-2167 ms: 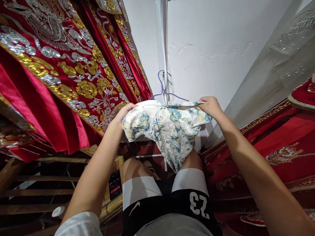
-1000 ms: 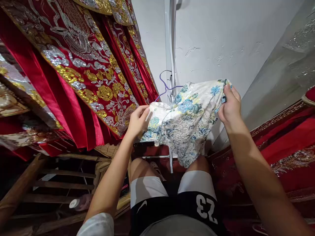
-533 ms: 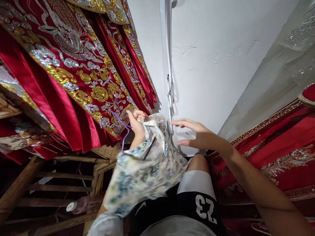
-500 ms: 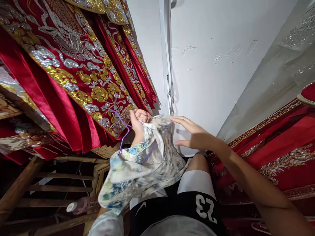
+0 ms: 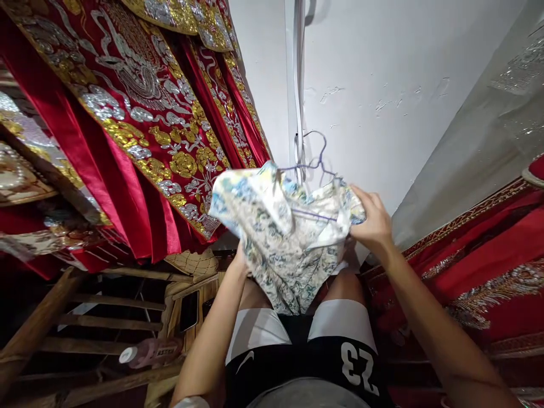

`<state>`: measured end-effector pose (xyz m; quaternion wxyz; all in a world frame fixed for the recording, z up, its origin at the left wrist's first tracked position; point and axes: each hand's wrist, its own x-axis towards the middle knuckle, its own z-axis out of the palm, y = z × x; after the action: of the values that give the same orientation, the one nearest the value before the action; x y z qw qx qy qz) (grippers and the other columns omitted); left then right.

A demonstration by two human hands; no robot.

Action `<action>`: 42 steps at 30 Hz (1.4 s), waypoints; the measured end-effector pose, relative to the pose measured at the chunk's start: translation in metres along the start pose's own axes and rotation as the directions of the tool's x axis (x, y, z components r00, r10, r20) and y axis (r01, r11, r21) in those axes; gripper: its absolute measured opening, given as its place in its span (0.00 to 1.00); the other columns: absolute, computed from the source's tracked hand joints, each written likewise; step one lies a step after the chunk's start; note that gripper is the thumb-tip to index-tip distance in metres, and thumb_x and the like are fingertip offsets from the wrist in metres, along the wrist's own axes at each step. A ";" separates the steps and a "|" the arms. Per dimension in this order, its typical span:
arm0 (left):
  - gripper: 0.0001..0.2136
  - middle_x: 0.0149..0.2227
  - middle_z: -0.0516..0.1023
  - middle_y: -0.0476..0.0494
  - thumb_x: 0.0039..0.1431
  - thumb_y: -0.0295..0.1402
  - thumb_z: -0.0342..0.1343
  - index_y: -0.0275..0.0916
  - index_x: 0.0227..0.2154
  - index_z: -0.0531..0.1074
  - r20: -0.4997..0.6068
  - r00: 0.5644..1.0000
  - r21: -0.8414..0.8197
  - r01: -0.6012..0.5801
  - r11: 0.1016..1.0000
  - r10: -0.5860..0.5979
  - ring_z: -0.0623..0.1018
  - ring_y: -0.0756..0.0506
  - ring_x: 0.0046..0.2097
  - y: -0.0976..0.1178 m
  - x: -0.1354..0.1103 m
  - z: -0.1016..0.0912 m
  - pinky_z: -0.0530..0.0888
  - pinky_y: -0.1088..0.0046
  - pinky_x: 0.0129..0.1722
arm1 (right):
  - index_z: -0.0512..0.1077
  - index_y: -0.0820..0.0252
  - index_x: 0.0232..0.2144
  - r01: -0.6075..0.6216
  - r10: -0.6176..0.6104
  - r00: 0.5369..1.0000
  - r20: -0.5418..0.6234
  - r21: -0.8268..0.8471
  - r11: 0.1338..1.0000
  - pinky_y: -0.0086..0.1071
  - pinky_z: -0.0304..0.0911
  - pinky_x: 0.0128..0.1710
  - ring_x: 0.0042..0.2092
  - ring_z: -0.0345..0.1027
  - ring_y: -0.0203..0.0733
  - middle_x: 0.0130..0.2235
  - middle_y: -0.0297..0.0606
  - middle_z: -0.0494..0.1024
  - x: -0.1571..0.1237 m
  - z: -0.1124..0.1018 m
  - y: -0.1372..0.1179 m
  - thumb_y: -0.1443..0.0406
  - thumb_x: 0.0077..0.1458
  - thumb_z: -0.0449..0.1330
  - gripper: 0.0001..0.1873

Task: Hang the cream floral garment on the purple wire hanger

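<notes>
A cream garment [image 5: 284,238] with a blue and green flower print hangs on a thin purple wire hanger [image 5: 312,164] in front of my knees. My right hand [image 5: 372,224] is closed on the garment's right shoulder beside the hanger's arm. My left hand [image 5: 240,264] is under the cloth on the left side; only the wrist and the heel of the hand show, the fingers are hidden by the fabric. The hanger's hook sticks up above the collar, close to a white pole [image 5: 297,85].
Red robes [image 5: 140,130] with gold and silver embroidery hang at the left. More red embroidered cloth [image 5: 480,255] lies at the right. A wooden rack [image 5: 93,323] with a pink bottle [image 5: 147,351] stands at lower left. A white wall [image 5: 374,85] is ahead.
The garment swung down to the left while my right hand let go and opened. Now it is lifted and spread again, my right hand grips its right shoulder and my left went under the cloth.
</notes>
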<state>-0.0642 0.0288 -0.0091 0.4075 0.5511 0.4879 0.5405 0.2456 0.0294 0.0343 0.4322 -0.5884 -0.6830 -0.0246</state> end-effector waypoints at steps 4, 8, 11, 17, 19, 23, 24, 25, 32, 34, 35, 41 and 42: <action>0.30 0.64 0.74 0.38 0.69 0.57 0.42 0.41 0.57 0.75 -0.147 0.962 -0.229 0.194 0.954 -0.231 0.66 0.39 0.70 -0.050 -0.023 0.010 0.63 0.60 0.69 | 0.66 0.51 0.65 0.020 -0.026 0.997 -0.078 -0.075 0.997 0.47 0.69 0.43 0.50 0.71 0.62 0.49 0.45 0.73 0.028 -0.007 -0.012 0.56 0.47 0.66 0.42; 0.34 0.67 0.70 0.36 0.52 0.49 0.69 0.40 0.60 0.72 -0.111 0.971 -0.300 0.168 0.939 -0.209 0.62 0.34 0.72 -0.078 -0.049 0.041 0.53 0.57 0.73 | 0.71 0.55 0.60 0.118 -0.120 0.993 -0.010 -0.088 0.989 0.48 0.69 0.45 0.50 0.69 0.62 0.48 0.47 0.74 0.033 0.001 -0.027 0.53 0.46 0.67 0.38; 0.38 0.65 0.72 0.35 0.46 0.43 0.74 0.40 0.60 0.71 -0.096 0.967 -0.368 0.185 0.911 -0.235 0.67 0.34 0.69 -0.085 -0.072 0.057 0.56 0.55 0.72 | 0.68 0.55 0.62 0.152 -0.152 0.988 -0.001 -0.048 0.987 0.53 0.65 0.54 0.56 0.66 0.64 0.54 0.49 0.73 0.020 0.004 -0.022 0.54 0.47 0.66 0.39; 0.34 0.58 0.78 0.33 0.43 0.41 0.75 0.38 0.55 0.75 -0.022 0.940 -0.443 0.295 0.847 -0.339 0.74 0.33 0.63 -0.086 -0.110 0.072 0.63 0.53 0.69 | 0.73 0.56 0.52 -0.141 0.218 0.961 -0.170 0.380 0.914 0.49 0.66 0.54 0.55 0.69 0.56 0.54 0.48 0.76 -0.061 0.028 -0.012 0.52 0.56 0.61 0.25; 0.31 0.57 0.79 0.34 0.44 0.41 0.75 0.38 0.53 0.76 -0.004 0.943 -0.408 0.302 0.862 -0.332 0.74 0.34 0.64 -0.084 -0.115 0.076 0.62 0.54 0.69 | 0.72 0.56 0.37 -0.303 0.375 0.927 -0.021 0.549 0.779 0.40 0.68 0.40 0.38 0.70 0.48 0.37 0.41 0.77 -0.097 0.048 -0.023 0.50 0.58 0.59 0.17; 0.31 0.56 0.80 0.34 0.44 0.42 0.74 0.38 0.52 0.77 0.019 0.956 -0.330 0.284 0.900 -0.294 0.72 0.33 0.65 -0.076 -0.119 0.076 0.61 0.52 0.70 | 0.60 0.55 0.22 -0.449 0.210 0.878 0.431 0.586 0.675 0.34 0.55 0.28 0.27 0.57 0.40 0.22 0.32 0.62 -0.138 0.079 -0.046 0.46 0.62 0.55 0.25; 0.31 0.56 0.80 0.34 0.44 0.42 0.74 0.38 0.52 0.77 0.016 0.957 -0.313 0.279 0.908 -0.289 0.72 0.32 0.65 -0.074 -0.119 0.075 0.60 0.52 0.70 | 0.58 0.55 0.21 -0.442 0.173 0.870 0.462 0.575 0.689 0.33 0.52 0.28 0.27 0.55 0.39 0.22 0.31 0.59 -0.140 0.082 -0.049 0.46 0.63 0.55 0.26; 0.31 0.57 0.79 0.34 0.45 0.42 0.73 0.38 0.53 0.77 0.016 0.958 -0.297 0.277 0.914 -0.286 0.72 0.32 0.66 -0.072 -0.119 0.072 0.60 0.52 0.70 | 0.57 0.55 0.22 -0.431 0.153 0.868 0.472 0.564 0.704 0.33 0.50 0.28 0.27 0.53 0.39 0.23 0.30 0.57 -0.140 0.084 -0.050 0.46 0.63 0.56 0.26; 0.32 0.62 0.74 0.34 0.47 0.43 0.73 0.39 0.55 0.75 0.070 0.958 -0.274 0.285 0.918 -0.277 0.69 0.32 0.67 -0.068 -0.122 0.062 0.61 0.53 0.69 | 0.53 0.54 0.26 -0.438 0.093 0.832 0.547 0.545 0.714 0.33 0.49 0.28 0.28 0.49 0.39 0.25 0.29 0.53 -0.139 0.072 -0.045 0.50 0.66 0.54 0.22; 0.31 0.61 0.76 0.33 0.47 0.43 0.73 0.38 0.54 0.76 0.091 0.948 -0.297 0.318 0.900 -0.305 0.70 0.33 0.67 -0.069 -0.122 0.061 0.62 0.53 0.69 | 0.53 0.54 0.25 -0.435 0.069 0.828 0.556 0.561 0.704 0.34 0.49 0.29 0.28 0.50 0.39 0.25 0.30 0.54 -0.140 0.068 -0.045 0.50 0.68 0.52 0.23; 0.31 0.60 0.77 0.33 0.46 0.42 0.73 0.37 0.53 0.76 0.094 0.943 -0.308 0.333 0.891 -0.320 0.71 0.33 0.66 -0.070 -0.122 0.060 0.62 0.54 0.69 | 0.55 0.55 0.24 -0.440 0.057 0.821 0.568 0.565 0.698 0.34 0.50 0.29 0.28 0.51 0.39 0.25 0.30 0.55 -0.141 0.066 -0.045 0.50 0.68 0.51 0.24; 0.32 0.57 0.76 0.33 0.46 0.42 0.71 0.37 0.54 0.71 -0.244 0.908 -0.296 0.265 0.918 -0.341 0.76 0.34 0.60 -0.094 -0.118 0.059 0.70 0.56 0.62 | 0.67 0.55 0.25 -0.518 0.101 0.796 0.597 0.585 0.624 0.34 0.49 0.27 0.26 0.52 0.40 0.22 0.31 0.58 -0.140 0.064 -0.046 0.48 0.66 0.53 0.24; 0.32 0.59 0.73 0.32 0.48 0.42 0.70 0.38 0.56 0.68 -0.399 0.877 -0.217 0.193 0.957 -0.268 0.74 0.34 0.61 -0.098 -0.119 0.060 0.69 0.56 0.62 | 0.68 0.55 0.25 -0.529 0.106 0.797 0.595 0.601 0.599 0.34 0.49 0.26 0.26 0.52 0.40 0.22 0.32 0.59 -0.140 0.065 -0.047 0.48 0.65 0.53 0.23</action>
<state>-0.0069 -0.0639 -0.1336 0.3989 0.3213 0.5789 0.6345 0.1610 -0.0595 -0.0711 0.4370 -0.4603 -0.5975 0.4900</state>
